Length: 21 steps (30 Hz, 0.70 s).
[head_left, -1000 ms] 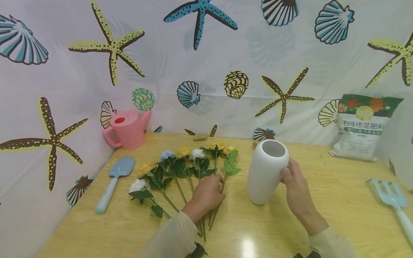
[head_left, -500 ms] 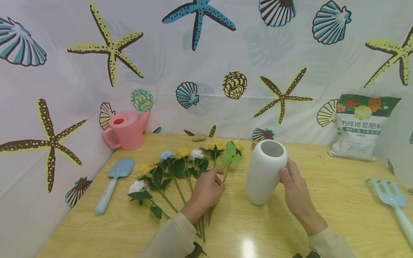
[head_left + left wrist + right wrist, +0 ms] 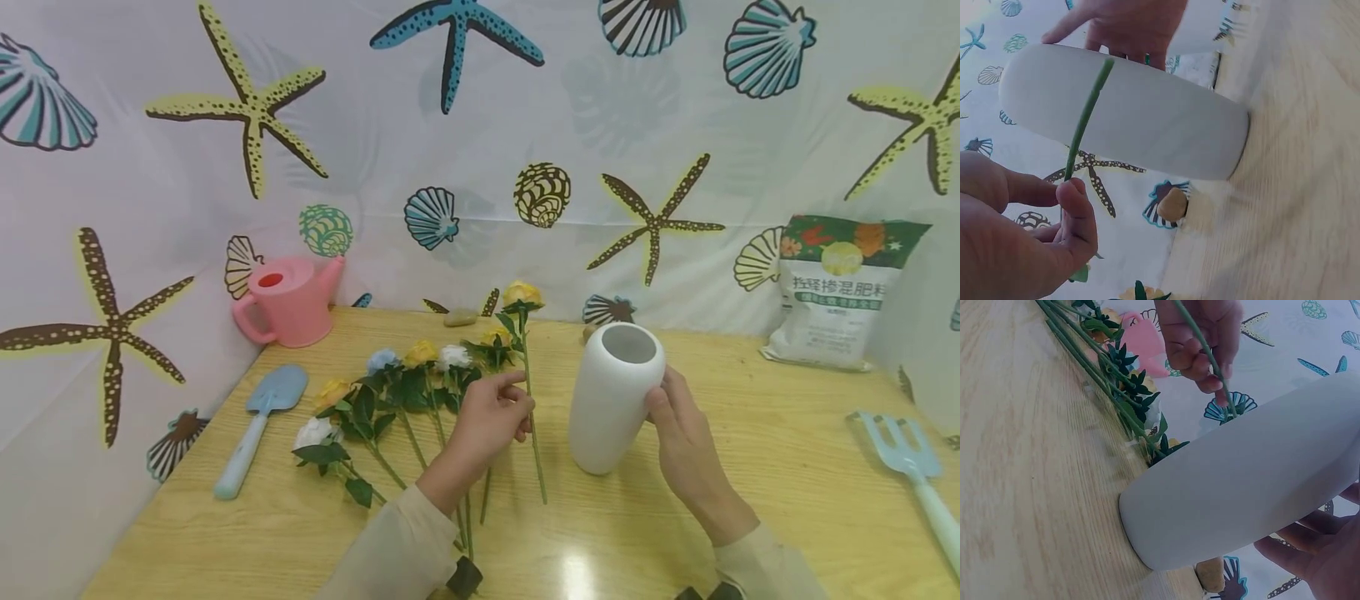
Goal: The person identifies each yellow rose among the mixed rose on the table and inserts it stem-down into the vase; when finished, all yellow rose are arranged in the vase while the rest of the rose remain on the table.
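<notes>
My left hand point(image 3: 480, 427) pinches the green stem of a yellow artificial rose point(image 3: 522, 295) between thumb and fingers. The rose stands upright above the wooden table, its bloom at the top and the bare stem end hanging low. Just right of it is a tall white vase point(image 3: 611, 408), leaning slightly, with its round mouth facing up. My right hand point(image 3: 692, 454) holds the vase from its right side, thumb toward me and fingers behind. In the left wrist view the stem point(image 3: 1088, 112) crosses in front of the vase. Several other roses point(image 3: 420, 354), white, blue and yellow, lie left of the vase.
A blue trowel point(image 3: 258, 425) lies at the left, with a pink watering can point(image 3: 296, 304) behind it. At the right are a fertilizer bag point(image 3: 840, 300) and a light-blue hand fork point(image 3: 903, 458). Small stones point(image 3: 460, 317) sit along the back edge.
My left hand has lifted a yellow rose off the table and turned it upright, moving slightly up and right. My right hand has stayed on the vase.
</notes>
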### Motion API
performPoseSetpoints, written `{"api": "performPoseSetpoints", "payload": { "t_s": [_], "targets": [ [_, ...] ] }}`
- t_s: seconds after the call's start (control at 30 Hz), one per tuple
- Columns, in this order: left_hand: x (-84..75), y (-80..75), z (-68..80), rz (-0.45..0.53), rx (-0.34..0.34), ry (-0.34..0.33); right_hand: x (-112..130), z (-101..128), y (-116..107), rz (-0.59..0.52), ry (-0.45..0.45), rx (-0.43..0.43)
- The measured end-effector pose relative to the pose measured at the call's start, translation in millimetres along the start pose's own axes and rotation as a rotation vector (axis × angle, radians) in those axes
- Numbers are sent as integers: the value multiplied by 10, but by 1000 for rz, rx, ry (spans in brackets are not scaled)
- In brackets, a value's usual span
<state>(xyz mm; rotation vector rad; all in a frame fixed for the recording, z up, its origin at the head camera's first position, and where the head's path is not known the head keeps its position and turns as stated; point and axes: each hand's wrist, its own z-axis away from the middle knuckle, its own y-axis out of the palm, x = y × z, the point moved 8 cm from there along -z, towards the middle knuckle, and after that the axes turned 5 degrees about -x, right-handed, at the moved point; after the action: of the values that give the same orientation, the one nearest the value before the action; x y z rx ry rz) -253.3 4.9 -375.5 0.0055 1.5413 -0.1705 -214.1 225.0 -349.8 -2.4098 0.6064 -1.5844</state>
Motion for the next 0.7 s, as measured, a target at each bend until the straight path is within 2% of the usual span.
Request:
{"api": "performPoseSetpoints", "payload": {
  "t_s": [0.17,0.37,0.57,0.7],
  "targets": [
    [-12,-8,-12,136,-50,-24,0,0,8,-11,-2,1],
    [-49,-84,-41,315,-170,-34,5,1,0,-1,-16,-3],
    [-136,-211,-67,501,-342,50,2,2,-11,10,-18,-16],
    [-221,-283,-54,604,-430,108,-4,1,-7,7,-15,-17]
  ]
}}
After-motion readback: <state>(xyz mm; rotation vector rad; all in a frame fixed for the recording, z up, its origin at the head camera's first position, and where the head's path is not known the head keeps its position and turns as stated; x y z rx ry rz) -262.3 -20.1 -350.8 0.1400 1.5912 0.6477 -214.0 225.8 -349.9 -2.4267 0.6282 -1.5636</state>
